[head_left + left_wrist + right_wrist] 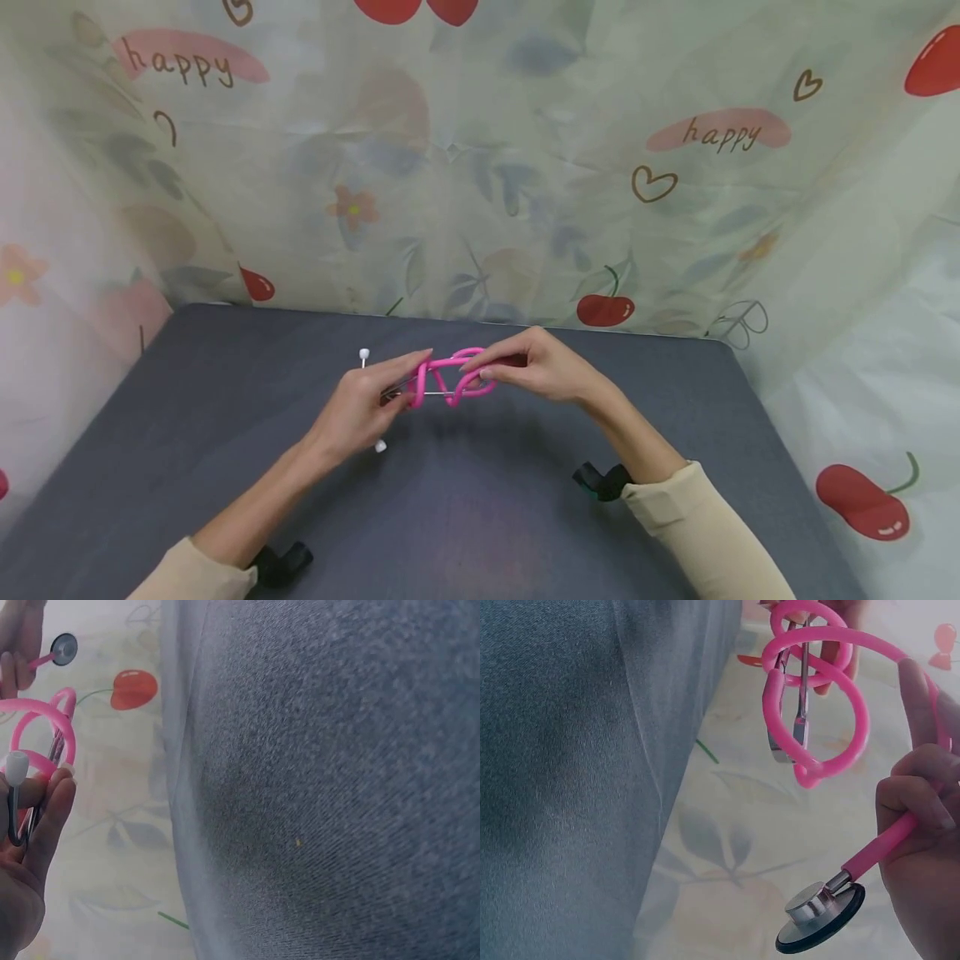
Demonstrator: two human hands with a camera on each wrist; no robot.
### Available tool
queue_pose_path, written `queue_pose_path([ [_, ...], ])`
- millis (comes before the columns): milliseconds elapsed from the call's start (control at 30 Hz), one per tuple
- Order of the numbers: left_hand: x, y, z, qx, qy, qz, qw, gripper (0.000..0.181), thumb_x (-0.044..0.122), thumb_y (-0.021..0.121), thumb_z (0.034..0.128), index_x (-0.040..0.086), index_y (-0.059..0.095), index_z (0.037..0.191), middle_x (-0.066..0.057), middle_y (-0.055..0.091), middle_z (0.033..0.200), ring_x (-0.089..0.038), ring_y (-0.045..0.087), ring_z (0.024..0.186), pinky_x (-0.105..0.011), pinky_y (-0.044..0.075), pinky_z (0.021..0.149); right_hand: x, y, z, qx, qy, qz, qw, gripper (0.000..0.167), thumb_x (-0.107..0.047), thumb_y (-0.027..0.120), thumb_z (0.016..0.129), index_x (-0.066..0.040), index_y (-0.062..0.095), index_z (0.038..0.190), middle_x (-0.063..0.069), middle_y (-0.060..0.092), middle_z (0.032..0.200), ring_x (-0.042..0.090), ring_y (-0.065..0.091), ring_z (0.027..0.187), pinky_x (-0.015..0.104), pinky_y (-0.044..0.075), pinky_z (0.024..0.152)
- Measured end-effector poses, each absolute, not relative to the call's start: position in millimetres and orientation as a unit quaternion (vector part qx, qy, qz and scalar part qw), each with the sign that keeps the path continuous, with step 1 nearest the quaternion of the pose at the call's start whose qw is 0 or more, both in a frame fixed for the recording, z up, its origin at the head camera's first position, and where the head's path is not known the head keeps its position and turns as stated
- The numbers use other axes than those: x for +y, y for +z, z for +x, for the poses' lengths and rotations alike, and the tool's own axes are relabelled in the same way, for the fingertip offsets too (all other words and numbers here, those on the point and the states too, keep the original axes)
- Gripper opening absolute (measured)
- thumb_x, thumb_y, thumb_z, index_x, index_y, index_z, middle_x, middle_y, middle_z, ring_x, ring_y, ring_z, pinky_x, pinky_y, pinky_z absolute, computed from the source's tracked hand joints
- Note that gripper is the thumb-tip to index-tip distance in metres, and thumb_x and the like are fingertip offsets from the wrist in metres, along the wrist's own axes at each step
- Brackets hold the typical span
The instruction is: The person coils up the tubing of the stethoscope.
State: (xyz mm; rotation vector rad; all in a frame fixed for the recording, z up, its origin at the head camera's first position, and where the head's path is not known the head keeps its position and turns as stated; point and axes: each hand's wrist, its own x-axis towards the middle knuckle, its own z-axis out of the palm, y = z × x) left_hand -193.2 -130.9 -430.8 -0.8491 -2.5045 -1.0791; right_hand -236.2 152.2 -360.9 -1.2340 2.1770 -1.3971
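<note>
A pink stethoscope tube (452, 398) hangs coiled in loops between the two hands, above the dark table. My left hand (360, 407) pinches the metal ear tubes and the looped end; white ear tips (364, 354) stick out above and below it. In the right wrist view the metal tubes (802, 712) pass through the pink loops. My right hand (551, 368) grips the tube near the chest piece, its fingers curled round it. The round metal chest piece (817, 911) with a black rim dangles below that hand in the right wrist view.
The dark grey table (480, 517) spreads under both hands. Behind and beside it hangs a pale printed curtain (450, 167) with cherries, leaves and words. Black straps or mounts (603, 482) sit at both wrists, by the beige sleeves.
</note>
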Motion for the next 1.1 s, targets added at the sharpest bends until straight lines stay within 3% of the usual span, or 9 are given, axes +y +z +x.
queue_pose_path([
  [100,-130.1,-431.7,-191.8,-0.864,-0.38,-0.302,0.136,0.07,0.001,0.079,0.083,0.023,0.054,0.145,-0.001,0.061,0.135,-0.007,0.059,0.075,-0.022,0.05,0.06,148.2,-362.7,-238.4,0.743,-0.496,-0.425,0.147,0.023,-0.004,0.064,0.096,-0.003,0.073,0.117,0.005,0.076,0.101,0.013,0.046,0.047,0.029,0.025,0.047],
  [167,-129.5,-431.8,-191.3,-0.862,-0.379,-0.309,0.137,0.069,0.002,0.078,0.084,0.023,0.054,0.145,-0.001,0.06,0.136,-0.007,0.059,0.075,-0.022,0.05,0.06,144.8,-364.3,-239.8,0.732,-0.505,-0.428,0.16,0.024,-0.002,0.063,0.096,0.001,0.071,0.118,0.007,0.075,0.103,0.016,0.064,0.062,0.03,0.025,0.048],
  [233,-129.1,-432.1,-190.8,-0.86,-0.378,-0.312,0.139,0.068,0.002,0.078,0.0845,0.023,0.054,0.145,-0.001,0.06,0.137,-0.008,0.058,0.075,-0.022,0.05,0.06,140.9,-365.3,-240.7,0.726,-0.509,-0.432,0.166,0.024,-0.001,0.062,0.097,0.003,0.07,0.119,0.007,0.076,0.099,0.021,0.072,0.081,0.031,0.027,0.049],
  [300,-128.3,-432.6,-190.2,-0.86,-0.379,-0.312,0.14,0.067,0.002,0.078,0.0847,0.022,0.054,0.145,-0.001,0.06,0.137,-0.008,0.059,0.075,-0.021,0.049,0.059,137.1,-365.8,-241.1,0.727,-0.508,-0.432,0.163,0.024,-0.003,0.063,0.097,0.001,0.071,0.118,0.005,0.076,0.099,0.021,0.072,0.091,0.03,0.03,0.051],
  [367,-127.7,-433.0,-189.3,-0.859,-0.38,-0.311,0.141,0.067,0.002,0.078,0.0842,0.02,0.054,0.144,-0.002,0.059,0.138,-0.008,0.059,0.075,-0.021,0.049,0.059,133.4,-365.7,-242.0,0.734,-0.505,-0.428,0.154,0.023,-0.006,0.064,0.097,-0.002,0.073,0.117,0.003,0.076,0.1,0.017,0.069,0.082,0.028,0.034,0.053],
  [533,-127.2,-434.3,-186.2,-0.851,-0.394,-0.32,0.135,0.067,0.002,0.079,0.0831,0.019,0.055,0.144,-0.001,0.06,0.137,-0.007,0.06,0.079,-0.021,0.051,0.061,130.4,-365.7,-244.8,0.741,-0.516,-0.408,0.137,0.022,-0.006,0.065,0.096,-0.002,0.073,0.116,0.005,0.075,0.1,0.017,0.069,0.08,0.028,0.054,0.071],
  [733,-127.0,-434.3,-183.1,-0.834,-0.42,-0.338,0.118,0.07,0.0,0.079,0.0827,0.025,0.055,0.144,0.005,0.063,0.132,-0.004,0.063,0.078,-0.021,0.054,0.065,136.0,-371.3,-248.9,0.742,-0.531,-0.386,0.135,0.021,-0.002,0.063,0.096,0.002,0.072,0.115,0.009,0.075,0.098,0.034,0.07,0.084,0.037,0.056,0.07],
  [833,-126.5,-433.9,-182.5,-0.826,-0.432,-0.347,0.107,0.07,-0.001,0.079,0.0824,0.026,0.056,0.143,0.006,0.063,0.132,-0.003,0.065,0.082,-0.021,0.055,0.066,137.8,-374.8,-250.6,0.73,-0.55,-0.379,0.145,0.021,-0.002,0.062,0.097,0.0,0.073,0.115,0.012,0.074,0.097,0.04,0.07,0.086,0.044,0.058,0.076],
  [1100,-123.0,-433.1,-181.5,-0.79,-0.44,-0.417,0.097,0.062,-0.001,0.076,0.0854,0.019,0.058,0.141,0.0,0.06,0.137,-0.01,0.064,0.09,-0.017,0.048,0.059,139.3,-385.5,-255.9,0.729,-0.547,-0.389,0.135,0.018,-0.003,0.066,0.094,0.001,0.074,0.11,0.012,0.073,0.1,0.037,0.07,0.087,0.039,0.058,0.078],
])
